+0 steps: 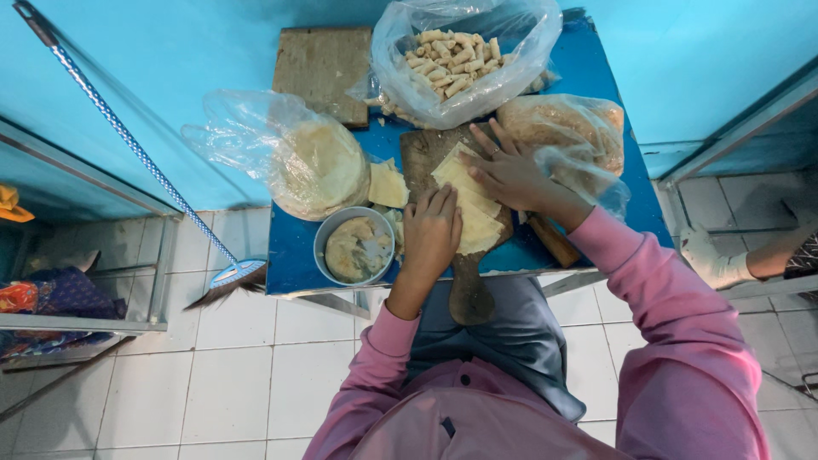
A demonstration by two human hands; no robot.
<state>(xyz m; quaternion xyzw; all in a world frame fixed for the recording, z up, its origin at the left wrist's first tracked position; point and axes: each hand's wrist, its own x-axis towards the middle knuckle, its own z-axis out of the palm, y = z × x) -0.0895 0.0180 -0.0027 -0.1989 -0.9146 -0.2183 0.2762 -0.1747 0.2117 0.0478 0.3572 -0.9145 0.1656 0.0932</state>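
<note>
Both my hands are on the pale wrapper sheet (467,204) lying on the wooden board (423,153), mid blue worktop (596,72). My left hand (432,232) is flat, fingers together, pressing the sheet's near-left edge. My right hand (509,170) has its fingers spread, palm down on the sheet's far-right part. Round metal bowl (355,245) just left of the board holds tan filling paste. Clear bag (285,153) further left holds a stack of round wrappers; loose square sheets (388,184) lie beside it. Open bag (460,60) at the far edge holds finished rolls. A third bag (567,128), at right, has contents I can't identify.
</note>
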